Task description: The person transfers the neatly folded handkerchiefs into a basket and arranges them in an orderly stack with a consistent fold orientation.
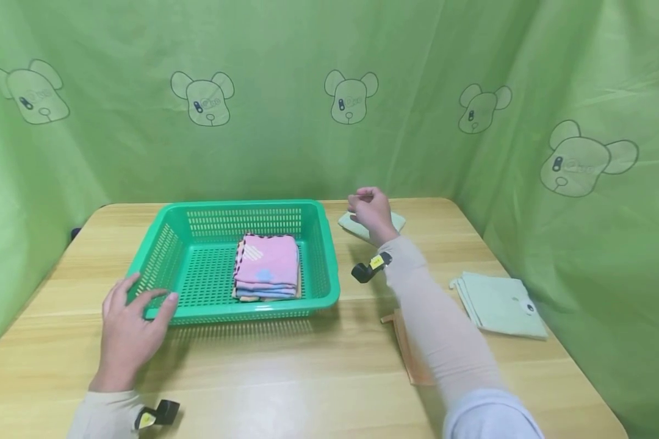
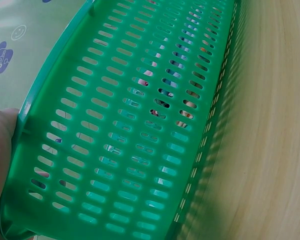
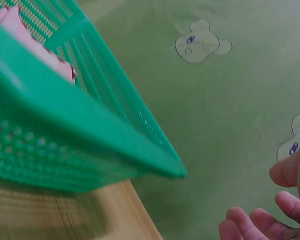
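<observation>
**Three Cloths Outside the Basket: Handling the Far One**

The far pale green cloth (image 1: 354, 224) is found on the table (image 1: 263, 390), beside the right side of the green basket (image 1: 208, 314) and partly hidden by the right hand (image 1: 374, 213). The right hand is held at this cloth with the fingers loosely bent and parted from the thumb; nothing is seen between them in the right wrist view, and contact with the cloth cannot be confirmed. The left hand (image 1: 129, 323) is placed at the near left corner of the basket, fingers spread about the rim; no firm grip can be made out. The hands are well apart.

The step in hand is judged to be the picking up of the far cloth. The following is advised:

- All layers should be pinched together, so that the folds are not loosened.
- If the cloth is to be carried over the basket, the right wall should be cleared first.
- The basket should be steadied by the left hand.
- The folded stack (image 1: 269, 268) inside the basket should be kept square.
- The orange cloth (image 1: 410, 353), partly hidden by the right forearm (image 1: 439, 317), and the mint folded cloth (image 1: 496, 303) farther right should not be dragged by the sleeve.
</observation>
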{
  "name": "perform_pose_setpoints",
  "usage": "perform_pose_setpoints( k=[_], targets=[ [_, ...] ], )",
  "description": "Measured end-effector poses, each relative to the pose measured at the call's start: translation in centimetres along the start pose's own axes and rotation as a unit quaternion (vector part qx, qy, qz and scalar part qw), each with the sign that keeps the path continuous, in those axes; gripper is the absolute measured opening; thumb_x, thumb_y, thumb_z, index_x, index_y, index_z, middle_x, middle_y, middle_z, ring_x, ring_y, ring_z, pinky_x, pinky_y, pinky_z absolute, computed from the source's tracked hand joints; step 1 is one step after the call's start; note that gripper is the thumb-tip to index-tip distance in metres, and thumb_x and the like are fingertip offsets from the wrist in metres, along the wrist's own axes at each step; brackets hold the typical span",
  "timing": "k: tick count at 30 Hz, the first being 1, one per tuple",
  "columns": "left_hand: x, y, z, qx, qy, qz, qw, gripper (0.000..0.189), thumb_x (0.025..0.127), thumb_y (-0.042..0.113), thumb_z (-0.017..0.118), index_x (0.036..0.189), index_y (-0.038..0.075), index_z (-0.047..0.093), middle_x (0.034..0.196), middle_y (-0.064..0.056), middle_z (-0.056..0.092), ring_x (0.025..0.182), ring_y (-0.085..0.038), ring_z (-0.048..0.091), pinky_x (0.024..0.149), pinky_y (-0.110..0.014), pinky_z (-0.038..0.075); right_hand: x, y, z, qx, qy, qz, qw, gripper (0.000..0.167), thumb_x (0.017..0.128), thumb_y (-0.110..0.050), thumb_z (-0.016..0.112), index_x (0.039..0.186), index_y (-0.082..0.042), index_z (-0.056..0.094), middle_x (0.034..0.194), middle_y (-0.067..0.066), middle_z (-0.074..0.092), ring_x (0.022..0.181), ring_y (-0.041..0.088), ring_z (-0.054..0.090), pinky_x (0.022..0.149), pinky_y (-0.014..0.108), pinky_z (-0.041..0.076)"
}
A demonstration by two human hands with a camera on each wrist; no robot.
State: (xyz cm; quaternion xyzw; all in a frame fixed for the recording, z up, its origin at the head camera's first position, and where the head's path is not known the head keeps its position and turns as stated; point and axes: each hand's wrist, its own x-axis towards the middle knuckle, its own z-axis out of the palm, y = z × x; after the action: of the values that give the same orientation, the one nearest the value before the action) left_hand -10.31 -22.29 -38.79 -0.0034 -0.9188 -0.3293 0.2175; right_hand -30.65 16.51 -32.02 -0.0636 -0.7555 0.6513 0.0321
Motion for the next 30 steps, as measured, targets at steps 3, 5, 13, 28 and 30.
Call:
perform_pose_setpoints(
  k=[3,5,13,28,30],
  targets=[
    [-0.1,0.0,0.0,0.0,-0.001,-0.001,1.0,0.041,0.096,0.035,0.056,0.106,-0.003,0.066,0.148,-0.031,0.029,0.137,-0.053,0.015,0.103,-0.074,0.011,0.4,0.3,-0.7,-0.01,0.009,0.004,0.9999,0.038,0.095,-0.009,0.059,0.129,0.001,0.045,0.122,0.016,0.055,0.112,0.034,0.058,0.088,0.033,0.054],
    [-0.1,0.0,0.0,0.001,0.0,-0.001,1.0,0.041,0.096,0.035,0.057,0.106,-0.003,0.066,0.148,-0.031,0.029,0.137,-0.053,0.015,0.103,-0.074,0.012,0.7,0.5,-1.1,-0.018,0.015,0.008,0.9997,0.038,0.096,-0.01,0.059,0.129,0.0,0.045,0.122,0.015,0.055,0.111,0.033,0.058,0.087,0.031,0.054],
    [0.0,0.0,0.0,0.0,0.001,-0.001,1.0,0.041,0.096,0.036,0.057,0.106,-0.003,0.066,0.149,-0.03,0.029,0.137,-0.052,0.015,0.104,-0.074,0.012,1.3,1.3,-2.4,-0.038,0.024,0.016,0.9989,0.039,0.096,-0.01,0.058,0.131,0.0,0.045,0.126,0.016,0.054,0.109,0.03,0.059,0.088,0.032,0.053],
    [0.0,-0.1,0.0,0.005,0.0,-0.001,1.0,0.042,0.096,0.037,0.056,0.106,-0.002,0.066,0.149,-0.03,0.03,0.137,-0.052,0.016,0.104,-0.073,0.012,2.0,3.9,-4.3,-0.062,0.044,0.064,0.995,0.046,0.095,-0.009,0.057,0.137,0.0,0.042,0.132,0.02,0.05,0.114,0.032,0.057,0.089,0.032,0.053],
    [-0.1,-0.1,0.0,0.005,-0.002,-0.002,1.0,0.042,0.096,0.037,0.056,0.107,-0.002,0.066,0.149,-0.03,0.029,0.137,-0.052,0.016,0.104,-0.073,0.011,2.0,4.2,-4.4,-0.062,0.046,0.071,0.9945,0.046,0.095,-0.009,0.057,0.137,0.0,0.042,0.133,0.02,0.05,0.115,0.032,0.056,0.091,0.033,0.052]
  ],
)
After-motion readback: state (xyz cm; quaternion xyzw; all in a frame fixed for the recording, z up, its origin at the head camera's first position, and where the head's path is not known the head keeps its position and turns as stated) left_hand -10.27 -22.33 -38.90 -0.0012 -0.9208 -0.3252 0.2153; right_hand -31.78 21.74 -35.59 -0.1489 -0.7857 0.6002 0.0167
